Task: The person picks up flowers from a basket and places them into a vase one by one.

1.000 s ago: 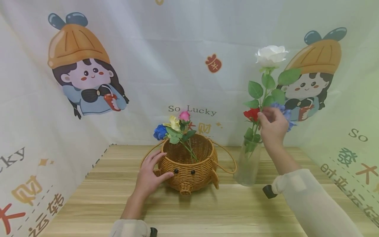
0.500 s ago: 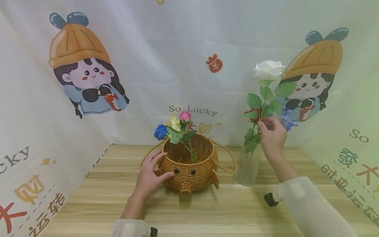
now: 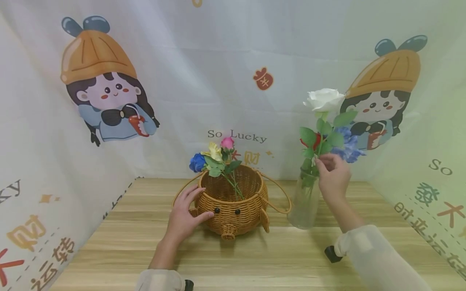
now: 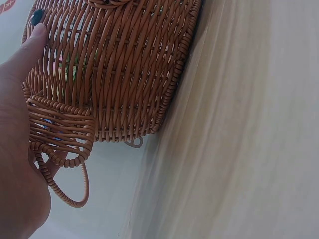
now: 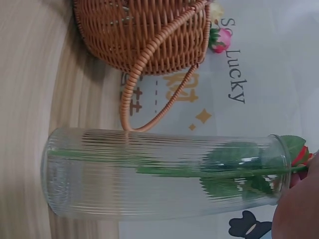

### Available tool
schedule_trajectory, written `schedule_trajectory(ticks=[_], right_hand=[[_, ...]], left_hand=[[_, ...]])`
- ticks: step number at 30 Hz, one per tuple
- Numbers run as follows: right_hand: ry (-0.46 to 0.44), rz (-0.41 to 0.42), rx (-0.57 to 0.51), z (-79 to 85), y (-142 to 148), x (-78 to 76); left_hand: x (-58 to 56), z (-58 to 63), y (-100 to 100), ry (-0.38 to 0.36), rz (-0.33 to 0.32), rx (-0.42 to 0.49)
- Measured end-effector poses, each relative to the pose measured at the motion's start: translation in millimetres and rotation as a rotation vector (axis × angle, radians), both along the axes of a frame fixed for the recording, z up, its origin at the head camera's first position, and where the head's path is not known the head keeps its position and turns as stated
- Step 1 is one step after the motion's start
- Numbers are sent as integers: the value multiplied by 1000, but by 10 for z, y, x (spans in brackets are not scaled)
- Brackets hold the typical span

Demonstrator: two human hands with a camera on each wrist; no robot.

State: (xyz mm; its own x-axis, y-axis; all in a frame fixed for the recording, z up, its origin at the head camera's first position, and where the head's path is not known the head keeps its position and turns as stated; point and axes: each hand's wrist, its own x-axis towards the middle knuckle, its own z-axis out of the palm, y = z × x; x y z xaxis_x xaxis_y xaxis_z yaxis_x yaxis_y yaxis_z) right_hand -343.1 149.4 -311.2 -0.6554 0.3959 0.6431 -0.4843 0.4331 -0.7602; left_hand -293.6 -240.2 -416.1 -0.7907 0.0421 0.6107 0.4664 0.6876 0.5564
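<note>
My left hand (image 3: 183, 214) holds the left side of a brown wicker basket (image 3: 233, 216) with button eyes and a snout. Its thumb lies on the front beside one eye, its fingers over the rim. In the basket lean a blue flower (image 3: 198, 162), a yellow flower (image 3: 213, 151) and a pink rose (image 3: 227, 142). My right hand (image 3: 334, 180) pinches the stem of a white rose (image 3: 325, 100) at the mouth of a clear ribbed glass vase (image 3: 303, 208). Green stems show inside the vase (image 5: 164, 194). A red rose (image 3: 316, 140) and a bluish-purple flower (image 3: 348, 145) stand behind the white rose's leaves.
Both stand on a light wood-grain tabletop (image 3: 225, 266). The basket's looped handle (image 3: 278, 202) droops on the right, close to the vase. White printed cloth (image 3: 204, 60) hangs behind and at both sides.
My right hand has moved down, and the white rose has sunk with it, its stem deeper in the vase. The left hand and the basket have stayed put.
</note>
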Motion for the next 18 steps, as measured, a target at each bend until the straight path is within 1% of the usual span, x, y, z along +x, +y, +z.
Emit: schedule_trajectory(ticks=[8, 18], right_hand=[[57, -12, 15, -95, -53, -10], [71, -26, 53, -133, -130, 2]], left_hand=[[0, -11, -1, -2, 1, 4], [11, -2, 2, 1, 2, 3]])
